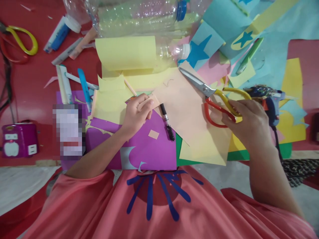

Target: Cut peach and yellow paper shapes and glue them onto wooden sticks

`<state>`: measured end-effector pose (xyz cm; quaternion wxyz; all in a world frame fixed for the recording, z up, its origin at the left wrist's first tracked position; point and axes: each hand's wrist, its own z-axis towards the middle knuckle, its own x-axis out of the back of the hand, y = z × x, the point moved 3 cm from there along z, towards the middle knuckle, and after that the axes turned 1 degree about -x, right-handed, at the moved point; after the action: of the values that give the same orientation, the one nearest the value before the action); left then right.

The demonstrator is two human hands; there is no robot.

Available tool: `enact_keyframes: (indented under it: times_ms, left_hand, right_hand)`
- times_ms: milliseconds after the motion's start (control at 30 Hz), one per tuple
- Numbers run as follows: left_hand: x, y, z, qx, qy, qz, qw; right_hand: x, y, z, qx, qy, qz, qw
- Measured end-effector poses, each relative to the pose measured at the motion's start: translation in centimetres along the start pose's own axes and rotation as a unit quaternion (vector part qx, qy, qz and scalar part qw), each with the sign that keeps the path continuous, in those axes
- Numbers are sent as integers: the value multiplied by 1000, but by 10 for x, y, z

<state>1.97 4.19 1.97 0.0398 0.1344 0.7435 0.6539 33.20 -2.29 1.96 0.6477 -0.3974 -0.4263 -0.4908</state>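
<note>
My left hand [136, 114] is closed in a pinch on a small peach paper piece [149, 102], above the purple sheet [149, 149]. My right hand [246, 122] grips the handles of the scissors [211, 94], one yellow and one red, whose shut blades point up-left over a large peach paper sheet [184, 106]. A black marker [166, 122] lies between the two hands. A tiny peach scrap [153, 134] rests on the purple sheet.
Yellow paper [126, 53] and clear plastic bottles [139, 16] lie at the back. Blue star cut-outs [199, 51], a glue gun [272, 101], a second pair of scissors [21, 41], glue tubes [59, 31] and a purple power socket [18, 139] surround the work.
</note>
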Motion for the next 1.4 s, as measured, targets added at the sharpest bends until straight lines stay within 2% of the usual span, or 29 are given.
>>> enact_keyframes:
  times_ms: [67,167,200,267,367,467,500,633,767,900,967,1067,1133,1200,1267,1400]
  left_hand:
    - [0,0,0,5,-4,-5,1000]
    - [-1,1,-1,9,-11,-17,1000]
    - [-2,1,-1,9,-13,-23,1000]
    - [-3,0,-2,9,-14,-34,999]
    - [-4,-4,-1,11,5,-45,999]
    - [-6,-9,0,4,17,-47,999]
    - [-7,-11,-1,-2,20,-41,999]
    - [-8,-17,-3,-24,36,-27,999]
    - [-12,-17,-5,-31,-3,-35,999]
    - [-15,-17,-4,-19,-26,-48,998]
    - [-15,-20,-3,-9,-14,-79,997]
    - [-11,-25,0,22,20,-111,993]
    - [-8,-26,2,49,33,-103,993]
    - [-3,-24,3,58,38,-84,994]
    - [0,-20,3,47,40,-61,996]
    - [2,-11,3,21,42,-29,998]
  right_hand:
    - [2,-7,4,15,-3,-13,1000]
    - [13,-25,15,5,37,-3,999]
    - [17,-33,20,-3,58,32,998]
    - [19,-53,30,-21,46,166,985]
    - [7,-92,44,-32,-63,356,932]
    - [-16,-124,53,-61,-168,481,858]
    - [-23,-131,55,-76,-182,507,839]
    - [-39,-143,60,-123,-185,571,790]
    - [-39,-146,61,-162,-153,614,757]
    - [-41,-149,57,-214,-150,674,691]
    - [-43,-150,54,-231,-164,699,657]
    - [-48,-146,49,-247,-172,718,627]
    - [-50,-139,47,-246,-154,713,638]
    - [-51,-131,47,-225,-120,696,671]
    - [-49,-126,49,-194,-82,683,699]
    - [-43,-119,54,-151,-21,663,733]
